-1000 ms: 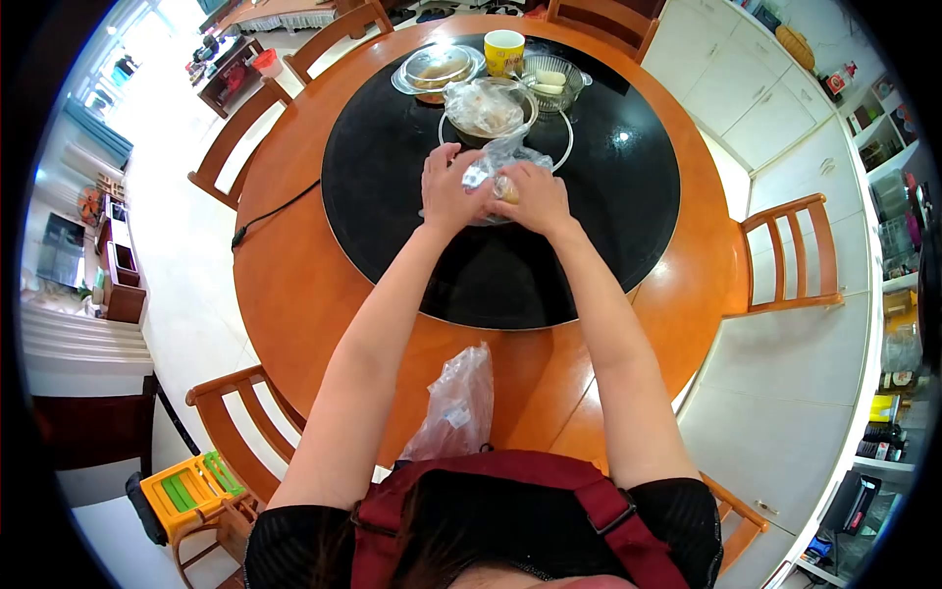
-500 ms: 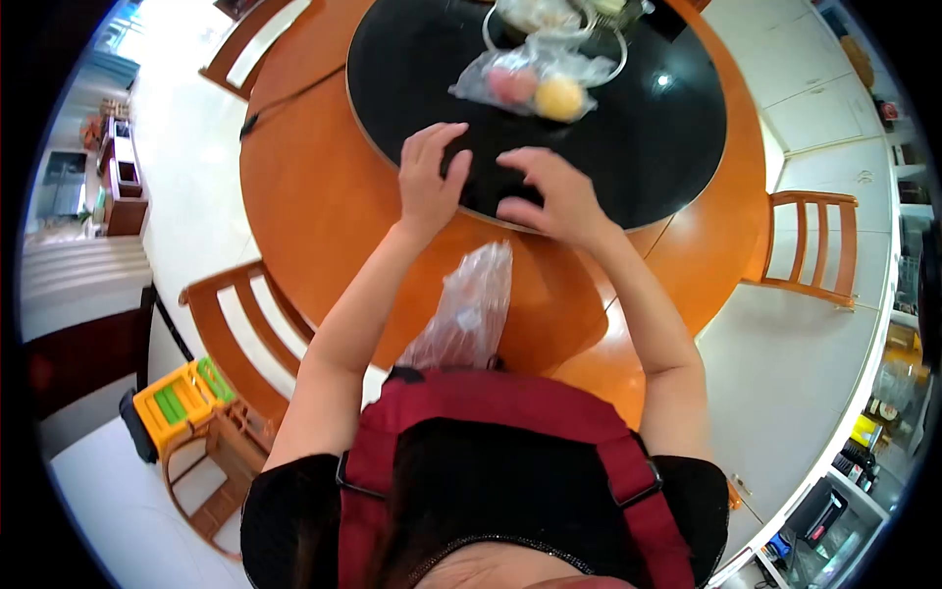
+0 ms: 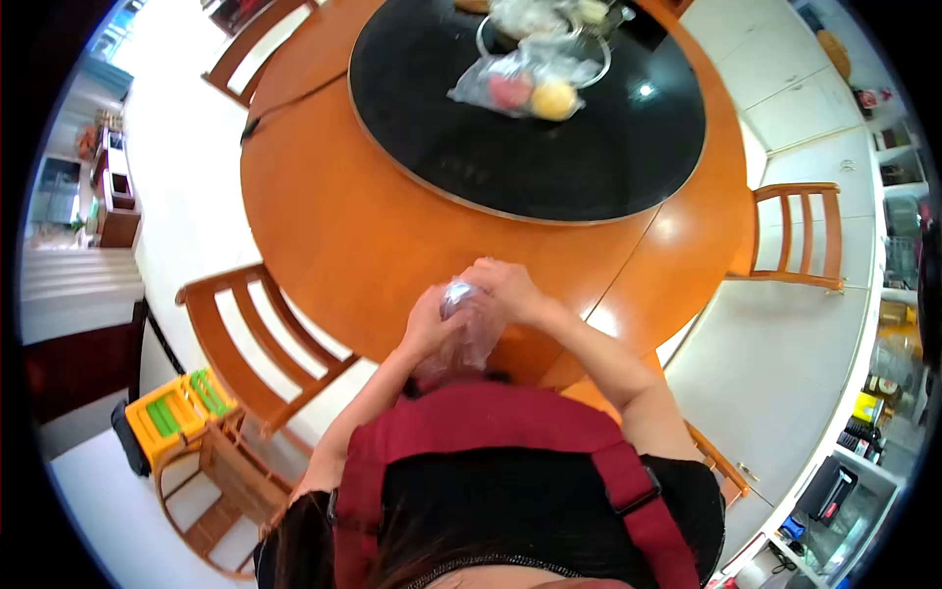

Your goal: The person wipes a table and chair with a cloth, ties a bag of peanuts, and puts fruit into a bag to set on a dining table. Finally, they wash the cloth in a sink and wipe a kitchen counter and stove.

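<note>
Close to my body, at the near edge of the round wooden table, my left hand and my right hand are closed around the upper part of a clear plastic bag. The fingers of both hands meet at the bag's crumpled top. Below them the bag hangs down in front of a dark red apron. What the bag contains, if anything, is hidden.
A black turntable tops the table, bearing a plastic bag with a pink and a yellow round item, beside more bagged things. Wooden chairs stand around. A black cable lies at left.
Both hands have drawn back from over the turntable's near edge toward my body and closed on the plastic bag, which is now more bunched up.
</note>
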